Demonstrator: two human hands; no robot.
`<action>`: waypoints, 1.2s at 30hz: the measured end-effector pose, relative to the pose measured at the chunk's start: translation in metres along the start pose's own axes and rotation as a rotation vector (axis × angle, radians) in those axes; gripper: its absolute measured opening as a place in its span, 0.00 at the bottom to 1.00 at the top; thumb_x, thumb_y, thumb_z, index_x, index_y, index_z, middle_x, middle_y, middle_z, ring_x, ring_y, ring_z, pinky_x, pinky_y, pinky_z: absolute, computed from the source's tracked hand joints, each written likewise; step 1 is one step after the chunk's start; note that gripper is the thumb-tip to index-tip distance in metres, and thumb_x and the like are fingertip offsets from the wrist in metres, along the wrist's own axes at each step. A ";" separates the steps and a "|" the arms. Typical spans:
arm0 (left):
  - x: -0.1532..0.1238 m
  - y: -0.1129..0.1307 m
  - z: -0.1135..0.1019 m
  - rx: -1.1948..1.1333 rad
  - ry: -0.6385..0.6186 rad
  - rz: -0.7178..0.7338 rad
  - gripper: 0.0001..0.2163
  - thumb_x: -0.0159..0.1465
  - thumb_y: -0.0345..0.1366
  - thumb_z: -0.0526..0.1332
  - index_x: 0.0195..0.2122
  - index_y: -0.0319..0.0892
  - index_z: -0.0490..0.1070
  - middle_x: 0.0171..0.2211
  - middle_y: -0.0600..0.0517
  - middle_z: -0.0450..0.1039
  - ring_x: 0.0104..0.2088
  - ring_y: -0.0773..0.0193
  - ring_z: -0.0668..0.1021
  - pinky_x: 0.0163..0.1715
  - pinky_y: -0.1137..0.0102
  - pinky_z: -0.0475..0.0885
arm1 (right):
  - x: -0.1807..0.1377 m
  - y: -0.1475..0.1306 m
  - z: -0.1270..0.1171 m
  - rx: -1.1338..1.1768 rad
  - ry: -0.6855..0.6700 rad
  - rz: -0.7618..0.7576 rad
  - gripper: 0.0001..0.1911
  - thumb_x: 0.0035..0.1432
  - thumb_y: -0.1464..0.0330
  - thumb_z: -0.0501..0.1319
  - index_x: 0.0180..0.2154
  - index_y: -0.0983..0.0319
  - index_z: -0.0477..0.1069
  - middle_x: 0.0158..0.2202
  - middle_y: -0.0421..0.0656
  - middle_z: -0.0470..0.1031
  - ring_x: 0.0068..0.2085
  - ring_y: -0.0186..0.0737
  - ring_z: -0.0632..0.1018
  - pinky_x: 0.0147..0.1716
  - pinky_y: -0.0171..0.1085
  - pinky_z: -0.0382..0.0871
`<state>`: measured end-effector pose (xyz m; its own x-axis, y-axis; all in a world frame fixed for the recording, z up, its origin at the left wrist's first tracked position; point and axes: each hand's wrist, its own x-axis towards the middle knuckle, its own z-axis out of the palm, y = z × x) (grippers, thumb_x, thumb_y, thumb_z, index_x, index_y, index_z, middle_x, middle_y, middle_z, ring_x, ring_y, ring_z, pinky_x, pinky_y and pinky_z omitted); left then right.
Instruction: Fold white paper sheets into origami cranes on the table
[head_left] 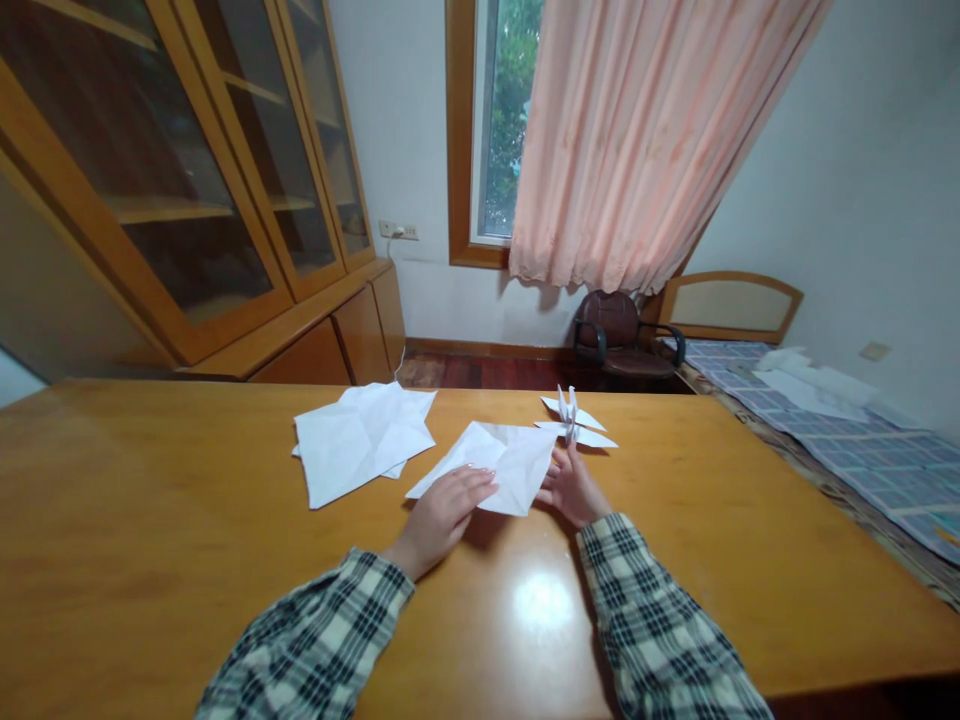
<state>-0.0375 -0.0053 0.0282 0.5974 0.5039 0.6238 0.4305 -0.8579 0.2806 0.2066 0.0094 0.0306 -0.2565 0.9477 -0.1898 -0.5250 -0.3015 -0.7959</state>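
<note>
While the left hand (448, 505) lies across the near left part of a creased sheet of paper (517, 450), its fingers rest on the upper face; the thumb is hidden, so whether the hand grips the sheet cannot be told. The right hand (574, 490) is positioned at the right edge of the sheet with fingers loosely curved; whether they pinch that edge cannot be told. The sheet is located at the middle of the table (187, 550), its near edge casting a shadow on the wood. To its left lies a pile of creased paper (364, 445), separate from the sheet. Two folded paper birds (571, 425) stand on the far right side, just beyond the right hand.
</note>
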 end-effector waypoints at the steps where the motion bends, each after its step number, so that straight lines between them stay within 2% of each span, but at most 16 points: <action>1: 0.001 0.001 0.002 -0.013 -0.030 0.001 0.21 0.62 0.23 0.48 0.54 0.45 0.63 0.52 0.48 0.69 0.55 0.62 0.68 0.56 0.58 0.64 | -0.001 0.001 0.001 -0.018 -0.010 0.017 0.26 0.53 0.48 0.55 0.47 0.58 0.65 0.39 0.45 0.76 0.40 0.42 0.78 0.36 0.43 0.73; 3: 0.001 0.003 0.007 -0.042 -0.082 0.007 0.20 0.62 0.24 0.49 0.54 0.45 0.64 0.52 0.48 0.69 0.55 0.63 0.68 0.56 0.59 0.64 | -0.001 0.005 0.001 -0.053 -0.005 0.009 0.23 0.51 0.54 0.61 0.45 0.59 0.66 0.38 0.45 0.76 0.39 0.43 0.78 0.36 0.43 0.73; 6: 0.002 0.006 0.014 -0.075 -0.161 0.032 0.19 0.62 0.24 0.50 0.53 0.45 0.65 0.53 0.48 0.68 0.55 0.63 0.67 0.57 0.59 0.63 | 0.002 0.014 0.000 -0.082 0.022 -0.098 0.22 0.45 0.65 0.67 0.44 0.61 0.67 0.39 0.45 0.77 0.37 0.42 0.78 0.38 0.40 0.72; 8: 0.003 0.009 0.015 -0.083 -0.216 0.045 0.18 0.63 0.26 0.51 0.53 0.45 0.65 0.54 0.47 0.67 0.56 0.61 0.66 0.57 0.58 0.61 | 0.004 0.018 -0.002 -0.096 0.053 -0.130 0.24 0.42 0.69 0.68 0.44 0.62 0.68 0.37 0.45 0.77 0.35 0.41 0.78 0.37 0.39 0.71; 11: 0.003 0.011 0.014 -0.111 -0.254 0.011 0.16 0.63 0.33 0.55 0.52 0.46 0.66 0.56 0.47 0.65 0.57 0.58 0.65 0.58 0.56 0.58 | 0.006 0.021 -0.003 -0.104 0.092 -0.140 0.26 0.41 0.71 0.68 0.46 0.61 0.68 0.37 0.44 0.78 0.35 0.43 0.78 0.37 0.40 0.70; 14: 0.001 0.006 0.011 -0.156 -0.136 -0.132 0.16 0.62 0.37 0.57 0.51 0.46 0.67 0.57 0.47 0.63 0.58 0.56 0.63 0.58 0.56 0.59 | 0.006 0.020 -0.004 -0.105 0.140 -0.128 0.27 0.40 0.71 0.67 0.46 0.61 0.68 0.35 0.44 0.78 0.35 0.45 0.78 0.37 0.41 0.70; 19: -0.002 -0.017 0.012 -0.235 0.271 -0.549 0.18 0.62 0.38 0.56 0.53 0.47 0.64 0.60 0.47 0.57 0.60 0.56 0.60 0.59 0.56 0.55 | 0.005 0.015 -0.004 -0.070 0.146 -0.117 0.27 0.40 0.71 0.67 0.46 0.61 0.69 0.35 0.44 0.79 0.35 0.46 0.78 0.38 0.43 0.71; 20: -0.002 -0.021 0.013 -0.299 0.334 -0.618 0.20 0.60 0.39 0.58 0.55 0.47 0.62 0.60 0.47 0.56 0.60 0.56 0.60 0.60 0.57 0.54 | 0.004 0.014 -0.004 -0.062 0.138 -0.114 0.27 0.40 0.71 0.67 0.46 0.61 0.69 0.35 0.44 0.79 0.35 0.47 0.78 0.38 0.43 0.71; 22: -0.002 -0.028 0.015 -0.555 0.440 -0.755 0.25 0.59 0.40 0.59 0.58 0.45 0.57 0.60 0.44 0.57 0.60 0.55 0.61 0.58 0.59 0.58 | 0.003 0.014 -0.004 -0.050 0.125 -0.109 0.27 0.41 0.70 0.67 0.47 0.62 0.68 0.35 0.45 0.79 0.36 0.47 0.79 0.38 0.43 0.71; 25: -0.001 -0.031 0.015 -0.914 0.461 -0.917 0.26 0.56 0.41 0.62 0.55 0.43 0.60 0.58 0.43 0.61 0.57 0.54 0.65 0.53 0.64 0.65 | 0.002 0.014 -0.003 -0.045 0.110 -0.106 0.27 0.41 0.71 0.67 0.47 0.62 0.68 0.36 0.45 0.79 0.35 0.46 0.79 0.38 0.43 0.71; 28: -0.001 -0.030 0.011 -1.140 0.327 -0.987 0.23 0.54 0.44 0.63 0.50 0.40 0.66 0.50 0.43 0.71 0.48 0.52 0.74 0.43 0.65 0.71 | 0.002 0.014 -0.003 -0.047 0.109 -0.100 0.27 0.42 0.71 0.66 0.48 0.62 0.67 0.36 0.45 0.79 0.35 0.46 0.79 0.38 0.43 0.71; 31: -0.002 -0.031 0.008 -1.196 0.271 -0.978 0.22 0.53 0.45 0.64 0.46 0.37 0.69 0.41 0.44 0.76 0.39 0.53 0.78 0.34 0.66 0.72 | 0.002 0.014 -0.004 -0.060 0.102 -0.099 0.27 0.43 0.71 0.66 0.48 0.61 0.67 0.37 0.45 0.79 0.36 0.47 0.79 0.38 0.44 0.71; 36: -0.005 -0.036 0.008 -1.134 0.365 -0.966 0.20 0.54 0.43 0.63 0.45 0.38 0.70 0.35 0.47 0.77 0.35 0.57 0.78 0.32 0.68 0.71 | 0.001 0.012 -0.002 -0.104 0.041 -0.136 0.22 0.46 0.69 0.65 0.45 0.60 0.69 0.41 0.45 0.77 0.40 0.46 0.78 0.40 0.43 0.71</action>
<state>-0.0508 0.0236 0.0090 0.1351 0.9905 -0.0264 -0.2834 0.0642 0.9569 0.2018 0.0068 0.0200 -0.1544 0.9831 -0.0978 -0.4649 -0.1597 -0.8709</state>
